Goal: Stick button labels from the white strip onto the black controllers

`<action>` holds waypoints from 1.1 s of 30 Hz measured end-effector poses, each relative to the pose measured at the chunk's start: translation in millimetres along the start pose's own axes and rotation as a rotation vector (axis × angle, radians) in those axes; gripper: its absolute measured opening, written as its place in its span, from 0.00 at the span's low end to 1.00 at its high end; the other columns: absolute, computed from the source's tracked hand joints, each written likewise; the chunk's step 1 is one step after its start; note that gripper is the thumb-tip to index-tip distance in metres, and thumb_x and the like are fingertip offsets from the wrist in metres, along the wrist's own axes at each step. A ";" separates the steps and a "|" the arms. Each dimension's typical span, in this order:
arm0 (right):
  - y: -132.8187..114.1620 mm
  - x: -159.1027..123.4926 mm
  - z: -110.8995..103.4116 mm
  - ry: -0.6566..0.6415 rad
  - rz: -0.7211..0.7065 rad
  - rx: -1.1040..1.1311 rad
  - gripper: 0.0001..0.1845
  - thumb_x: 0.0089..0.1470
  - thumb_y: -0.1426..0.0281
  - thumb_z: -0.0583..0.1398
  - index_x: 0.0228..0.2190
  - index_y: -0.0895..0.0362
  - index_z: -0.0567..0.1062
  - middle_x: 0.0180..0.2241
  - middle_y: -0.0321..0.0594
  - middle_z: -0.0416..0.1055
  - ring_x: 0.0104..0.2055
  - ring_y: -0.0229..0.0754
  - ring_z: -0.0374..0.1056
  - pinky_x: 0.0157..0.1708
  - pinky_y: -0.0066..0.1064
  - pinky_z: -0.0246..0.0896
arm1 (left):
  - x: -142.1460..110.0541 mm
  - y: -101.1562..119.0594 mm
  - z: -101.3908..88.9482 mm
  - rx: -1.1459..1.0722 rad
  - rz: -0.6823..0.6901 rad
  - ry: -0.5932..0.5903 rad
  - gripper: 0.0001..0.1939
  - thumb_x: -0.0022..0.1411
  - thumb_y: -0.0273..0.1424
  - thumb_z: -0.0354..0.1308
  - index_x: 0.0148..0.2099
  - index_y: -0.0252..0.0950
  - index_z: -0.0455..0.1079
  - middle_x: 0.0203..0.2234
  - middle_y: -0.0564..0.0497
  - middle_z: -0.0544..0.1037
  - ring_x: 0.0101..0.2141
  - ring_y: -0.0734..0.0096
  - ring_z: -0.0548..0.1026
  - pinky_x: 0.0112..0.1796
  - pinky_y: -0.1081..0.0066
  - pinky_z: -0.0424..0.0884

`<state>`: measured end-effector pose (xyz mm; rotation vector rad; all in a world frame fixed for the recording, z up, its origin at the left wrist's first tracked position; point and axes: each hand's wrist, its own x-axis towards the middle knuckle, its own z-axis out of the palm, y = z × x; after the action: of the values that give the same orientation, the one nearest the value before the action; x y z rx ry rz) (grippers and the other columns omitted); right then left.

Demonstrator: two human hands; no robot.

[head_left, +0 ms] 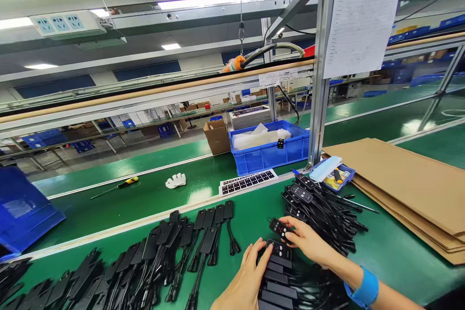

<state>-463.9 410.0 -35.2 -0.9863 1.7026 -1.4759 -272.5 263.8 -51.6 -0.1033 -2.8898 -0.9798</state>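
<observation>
My right hand (pixel 310 240) pinches a small black controller (pixel 279 227) with buttons and a red mark on its face, between thumb and fingers. Just below it, my left hand (pixel 244 273) has thumb and fingertips closed at the end of another black controller (pixel 281 250), at the head of a row. More controllers in that row (pixel 278 277) lie side by side beneath, their cables running right. Beyond my right hand is a heaped pile of controllers with cables (pixel 319 210). Several plain-faced ones (pixel 156 247) spread across the bench to the left.
Label sheets (pixel 249 182) lie near a blue bin (pixel 271 155) of wrapping. Flat cardboard (pixel 403 189) is stacked at right, beside a small blue tray (pixel 343 181). A screwdriver (pixel 127 182) and white glove-like piece (pixel 176 180) rest further back. A metal post (pixel 319 72) rises behind.
</observation>
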 end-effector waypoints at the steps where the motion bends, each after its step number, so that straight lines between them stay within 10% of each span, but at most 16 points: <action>1: -1.4 -0.8 1.3 0.009 0.028 0.073 0.21 0.48 0.65 0.57 0.46 0.53 0.68 0.46 0.43 0.66 0.44 0.46 0.69 0.42 0.40 0.69 | -0.1 -0.3 0.2 0.002 0.001 -0.004 0.64 0.36 0.61 0.62 0.68 0.42 0.37 0.64 0.35 0.49 0.63 0.39 0.44 0.59 0.43 0.45; 7: -18.9 -9.1 8.8 -0.098 0.077 0.255 0.22 0.47 0.61 0.60 0.45 0.53 0.68 0.43 0.40 0.65 0.42 0.44 0.70 0.42 0.40 0.69 | 7.5 6.9 -9.8 0.067 0.001 -0.092 0.63 0.39 0.61 0.61 0.68 0.44 0.33 0.66 0.39 0.40 0.64 0.40 0.39 0.59 0.41 0.42; 15: -8.0 -2.1 -3.1 0.018 -0.169 -0.460 0.13 0.48 0.77 0.51 0.38 0.55 0.66 0.41 0.44 0.70 0.47 0.46 0.66 0.50 0.44 0.61 | 12.0 -7.0 -4.1 0.125 0.036 -0.122 0.60 0.41 0.59 0.62 0.68 0.45 0.35 0.65 0.38 0.44 0.63 0.39 0.42 0.59 0.40 0.44; 23: -25.6 -13.1 6.0 -0.014 -0.215 -0.413 0.16 0.57 0.72 0.47 0.46 0.55 0.65 0.46 0.45 0.70 0.48 0.45 0.67 0.50 0.40 0.63 | 17.0 -11.9 4.0 0.169 0.023 -0.129 0.65 0.38 0.59 0.63 0.68 0.43 0.31 0.65 0.33 0.39 0.62 0.32 0.43 0.57 0.37 0.47; 27: -18.7 -7.5 -0.2 0.022 -0.162 -0.564 0.22 0.58 0.70 0.46 0.50 0.61 0.66 0.51 0.52 0.67 0.53 0.51 0.64 0.55 0.46 0.58 | 10.2 -14.8 9.1 0.164 0.029 -0.046 0.62 0.40 0.60 0.61 0.68 0.43 0.33 0.64 0.36 0.47 0.62 0.37 0.48 0.58 0.41 0.51; 33: -15.1 -36.6 8.7 -0.231 -0.041 -0.792 0.40 0.55 0.54 0.53 0.62 0.64 0.55 0.61 0.55 0.56 0.63 0.59 0.49 0.62 0.51 0.45 | 3.0 -34.4 31.5 0.135 -0.092 0.050 0.62 0.48 0.60 0.54 0.66 0.38 0.18 0.66 0.37 0.33 0.63 0.38 0.39 0.59 0.40 0.45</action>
<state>-436.7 436.5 -21.1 -1.5227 2.1270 -0.6383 -280.6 255.9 -96.9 0.0635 -2.9275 -0.7852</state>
